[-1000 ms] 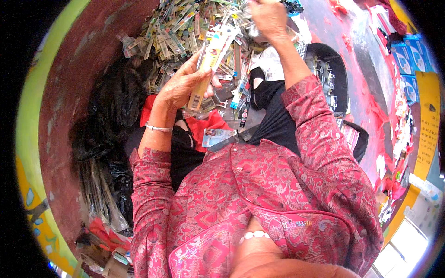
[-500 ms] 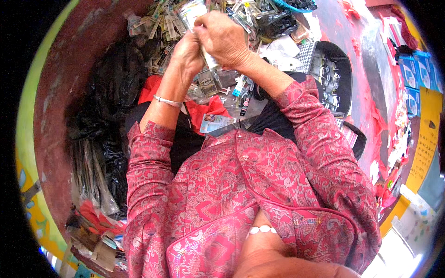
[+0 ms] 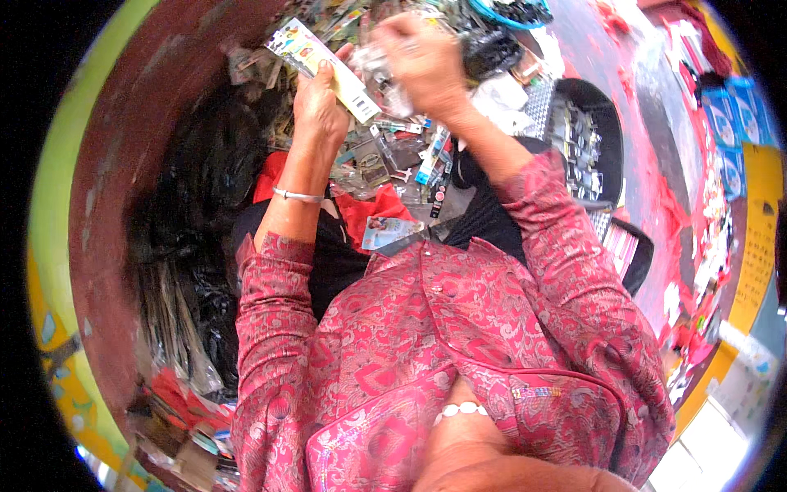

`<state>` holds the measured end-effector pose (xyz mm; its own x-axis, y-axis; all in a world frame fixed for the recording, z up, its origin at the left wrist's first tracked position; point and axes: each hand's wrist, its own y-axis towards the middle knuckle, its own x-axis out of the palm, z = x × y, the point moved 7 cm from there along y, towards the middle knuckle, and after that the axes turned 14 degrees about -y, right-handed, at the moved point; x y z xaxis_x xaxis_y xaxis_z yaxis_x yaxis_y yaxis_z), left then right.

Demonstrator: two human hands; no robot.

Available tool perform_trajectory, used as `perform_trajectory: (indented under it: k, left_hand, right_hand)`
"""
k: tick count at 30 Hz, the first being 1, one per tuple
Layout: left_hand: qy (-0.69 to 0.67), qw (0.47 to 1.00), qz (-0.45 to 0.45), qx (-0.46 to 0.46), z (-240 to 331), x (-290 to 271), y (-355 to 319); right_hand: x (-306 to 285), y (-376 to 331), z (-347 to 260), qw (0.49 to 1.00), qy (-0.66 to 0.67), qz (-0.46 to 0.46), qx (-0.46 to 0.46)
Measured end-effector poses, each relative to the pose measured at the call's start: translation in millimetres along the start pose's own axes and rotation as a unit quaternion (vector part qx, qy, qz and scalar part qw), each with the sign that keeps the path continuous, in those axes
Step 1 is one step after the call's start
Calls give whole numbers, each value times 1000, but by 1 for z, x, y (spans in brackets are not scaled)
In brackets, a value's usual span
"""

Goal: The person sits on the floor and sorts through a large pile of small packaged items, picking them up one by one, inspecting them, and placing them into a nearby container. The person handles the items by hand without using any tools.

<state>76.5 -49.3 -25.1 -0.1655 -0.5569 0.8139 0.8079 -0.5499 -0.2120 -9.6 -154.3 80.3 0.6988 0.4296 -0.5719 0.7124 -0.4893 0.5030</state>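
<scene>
My left hand (image 3: 321,108) is closed on a long pale printed card (image 3: 328,72), its thumb lying across the card's face. The card slants down to the right, with colourful pictures at its upper end and a barcode at the lower one. Just to the right, my right hand (image 3: 425,66) is smeared by motion, with its fingers curled in. Crumpled clear plastic (image 3: 384,75) hangs at that hand and seems held by it. Below both hands lies a heap of small packaged goods (image 3: 373,160) in clear wrappers and printed cards.
Black plastic bags (image 3: 193,189) lie on the left. To the right stand an open black case (image 3: 607,135) with small metallic pieces and a smaller black box (image 3: 627,250). A blue-rimmed basin (image 3: 500,16) is at the far side. Red cloth (image 3: 369,205) lies near my lap.
My hands have moved apart; before, they were together on the packet. The card now shows in my left hand, while my right hand has shifted right with the clear plastic.
</scene>
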Motion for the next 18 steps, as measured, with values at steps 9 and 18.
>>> perform_trajectory:
  k: [9, 18]
  left_hand:
    - [-137, 990, -42, 1, 72, -31, 17]
    - [-216, 873, -214, -382, -28, 52, -39]
  right_hand:
    - [16, 1, 27, 990, -45, -111, -74]
    - [31, -4, 26, 848, 332, -367, 187]
